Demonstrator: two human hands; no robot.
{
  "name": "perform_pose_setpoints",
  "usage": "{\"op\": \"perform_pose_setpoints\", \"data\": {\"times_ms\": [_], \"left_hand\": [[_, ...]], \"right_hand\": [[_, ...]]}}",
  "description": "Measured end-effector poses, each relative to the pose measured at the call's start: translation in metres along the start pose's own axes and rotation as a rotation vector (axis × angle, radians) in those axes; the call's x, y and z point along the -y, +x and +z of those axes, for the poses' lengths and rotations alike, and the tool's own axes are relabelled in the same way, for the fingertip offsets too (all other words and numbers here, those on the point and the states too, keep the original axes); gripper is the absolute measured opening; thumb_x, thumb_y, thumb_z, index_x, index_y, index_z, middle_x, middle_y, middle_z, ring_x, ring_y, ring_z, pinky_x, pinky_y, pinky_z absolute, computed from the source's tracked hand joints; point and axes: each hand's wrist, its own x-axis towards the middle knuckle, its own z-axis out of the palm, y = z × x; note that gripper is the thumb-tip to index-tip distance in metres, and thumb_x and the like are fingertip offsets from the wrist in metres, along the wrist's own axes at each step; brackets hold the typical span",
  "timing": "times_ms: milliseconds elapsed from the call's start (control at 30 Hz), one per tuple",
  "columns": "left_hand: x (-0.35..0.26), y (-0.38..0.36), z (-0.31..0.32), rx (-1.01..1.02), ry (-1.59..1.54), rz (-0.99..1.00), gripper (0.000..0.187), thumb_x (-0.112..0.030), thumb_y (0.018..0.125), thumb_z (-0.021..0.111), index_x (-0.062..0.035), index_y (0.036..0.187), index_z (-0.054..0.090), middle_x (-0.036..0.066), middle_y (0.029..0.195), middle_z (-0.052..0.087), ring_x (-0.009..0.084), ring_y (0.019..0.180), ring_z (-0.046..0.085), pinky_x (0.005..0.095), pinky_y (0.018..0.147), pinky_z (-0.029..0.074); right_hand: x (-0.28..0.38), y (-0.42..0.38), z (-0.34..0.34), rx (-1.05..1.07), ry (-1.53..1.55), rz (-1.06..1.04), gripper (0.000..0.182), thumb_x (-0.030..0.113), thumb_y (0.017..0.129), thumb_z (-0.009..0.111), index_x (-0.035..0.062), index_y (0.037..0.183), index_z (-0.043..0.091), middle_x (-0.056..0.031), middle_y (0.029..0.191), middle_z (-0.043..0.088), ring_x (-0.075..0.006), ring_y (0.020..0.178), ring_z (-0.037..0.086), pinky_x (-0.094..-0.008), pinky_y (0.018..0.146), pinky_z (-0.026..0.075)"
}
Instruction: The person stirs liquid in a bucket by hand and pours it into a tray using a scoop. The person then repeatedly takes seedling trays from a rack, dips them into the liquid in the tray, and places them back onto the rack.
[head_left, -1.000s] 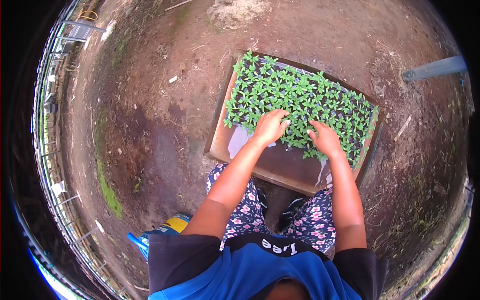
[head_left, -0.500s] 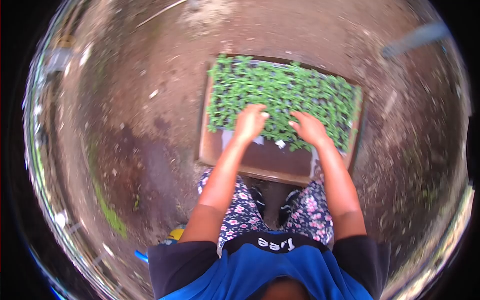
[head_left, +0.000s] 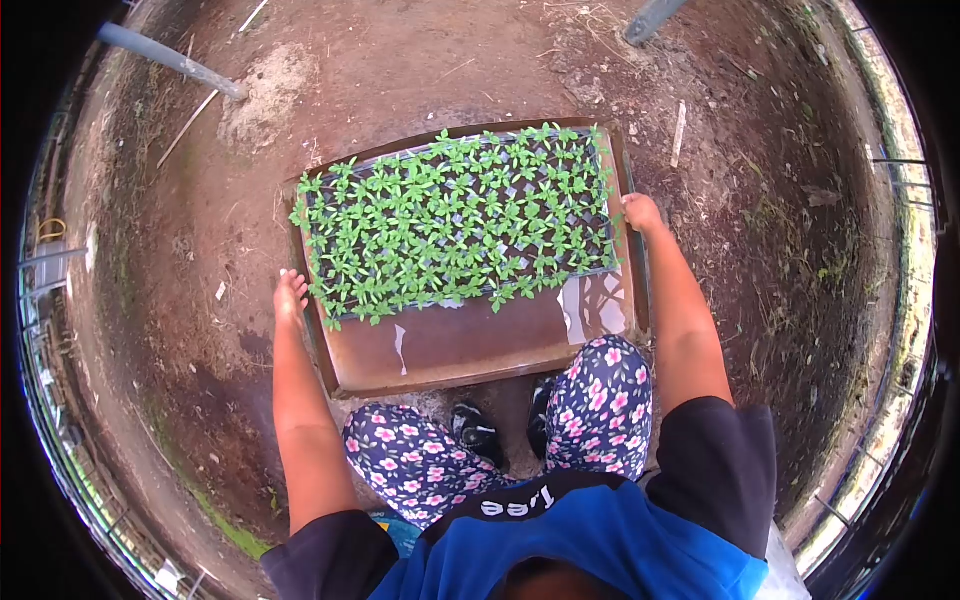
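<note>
Green seedlings with small leaves fill a dark seedling tray, which lies inside a shallow brown box in front of my knees. My left hand is beside the box's left rim, its fingers apart and holding nothing visible. At the opposite side, my right hand has its fingers curled at the right rim of the box. Part of that grip is hidden from above. Wet, shiny patches show on the box's bare floor.
Brown earth surrounds the box. A grey post stands at the far left and another post at the top right. A thin stick lies on the ground to the right. My shoes are close to the box's near edge.
Both hands have left the middle of the seedlings and moved outward to opposite sides of the box. The view has shifted, so the box appears farther left and tilted differently.
</note>
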Motion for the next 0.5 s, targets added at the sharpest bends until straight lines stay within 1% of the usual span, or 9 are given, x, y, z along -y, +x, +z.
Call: {"op": "perform_pose_setpoints", "data": {"times_ms": [33,67,167,233,300,400,433,467,500], "left_hand": [[0.003,0.005,0.000,0.021,0.007,-0.018,0.057,-0.051,0.085,0.031,-0.0092,0.124,0.039,0.007,0.120,0.048,0.0236,0.109,0.042,0.0398,0.089,0.027],[0.004,0.003,0.004,0.070,0.061,-0.019,0.059,-0.053,0.084,0.029,-0.0104,0.125,0.038,0.008,0.125,0.044,0.0247,0.113,0.038,0.0404,0.090,0.025],[0.001,0.002,0.018,0.072,0.118,-0.096,0.060,-0.054,0.082,0.030,-0.0122,0.125,0.038,0.006,0.124,0.045,0.0242,0.110,0.040,0.0419,0.089,0.023],[-0.001,0.005,0.019,0.059,0.108,-0.106,0.057,-0.053,0.083,0.030,-0.0136,0.123,0.040,0.006,0.119,0.048,0.0225,0.106,0.042,0.0410,0.088,0.023],[-0.010,-0.001,0.020,0.030,0.066,-0.131,0.054,-0.052,0.083,0.031,-0.0147,0.121,0.042,0.004,0.108,0.053,0.0200,0.098,0.045,0.0403,0.085,0.025],[-0.014,0.010,0.016,0.060,0.182,-0.083,0.038,-0.039,0.081,0.043,-0.0164,0.112,0.049,-0.001,0.089,0.056,0.0135,0.077,0.047,0.0335,0.074,0.031],[-0.018,0.003,0.020,0.093,0.176,-0.003,0.029,-0.033,0.078,0.049,-0.0174,0.103,0.054,-0.002,0.084,0.057,0.0106,0.074,0.046,0.0316,0.070,0.033],[-0.037,-0.018,0.026,0.104,0.227,0.049,0.023,-0.030,0.076,0.054,-0.0162,0.095,0.054,-0.004,0.074,0.055,0.0083,0.066,0.045,0.0296,0.063,0.034],[-0.040,-0.014,0.028,0.096,0.231,0.094,0.020,-0.029,0.073,0.060,-0.0131,0.083,0.054,-0.002,0.069,0.054,0.0111,0.061,0.046,0.0262,0.056,0.035]], "right_hand": [[-0.008,0.013,0.012,0.093,0.079,0.011,0.021,0.023,0.080,0.050,0.0095,0.094,0.058,-0.0035,0.072,0.058,-0.0146,0.061,0.053,-0.0350,0.058,0.042],[0.003,0.001,0.008,0.219,0.244,0.072,0.027,0.022,0.080,0.049,0.0114,0.105,0.053,0.0019,0.076,0.054,-0.0099,0.062,0.048,-0.0332,0.057,0.039],[0.033,-0.022,0.002,0.256,0.389,0.162,0.033,0.021,0.080,0.048,0.0130,0.112,0.047,0.0029,0.086,0.055,-0.0093,0.070,0.049,-0.0324,0.062,0.038],[0.044,-0.029,-0.003,0.199,0.373,0.203,0.034,0.019,0.080,0.047,0.0153,0.113,0.046,0.0029,0.086,0.056,-0.0085,0.075,0.049,-0.0321,0.065,0.037],[0.045,-0.028,-0.011,0.270,0.404,0.192,0.029,0.020,0.078,0.048,0.0181,0.107,0.050,0.0032,0.083,0.057,-0.0087,0.073,0.048,-0.0322,0.065,0.036],[0.046,-0.019,-0.020,0.331,0.369,0.219,0.018,0.026,0.076,0.053,0.0195,0.093,0.054,0.0038,0.075,0.054,-0.0094,0.063,0.044,-0.0267,0.062,0.033],[0.050,-0.020,-0.018,0.385,0.310,0.180,0.017,0.028,0.075,0.056,0.0196,0.090,0.055,0.0038,0.072,0.053,-0.0094,0.059,0.042,-0.0247,0.060,0.031],[0.059,-0.027,-0.017,0.329,0.266,0.104,0.016,0.028,0.075,0.056,0.0176,0.088,0.055,0.0034,0.072,0.053,-0.0090,0.059,0.042,-0.0251,0.058,0.032],[0.066,-0.035,-0.018,0.272,0.224,0.029,0.016,0.027,0.075,0.057,0.0155,0.085,0.055,0.0031,0.071,0.053,-0.0086,0.058,0.043,-0.0256,0.055,0.033]]}}
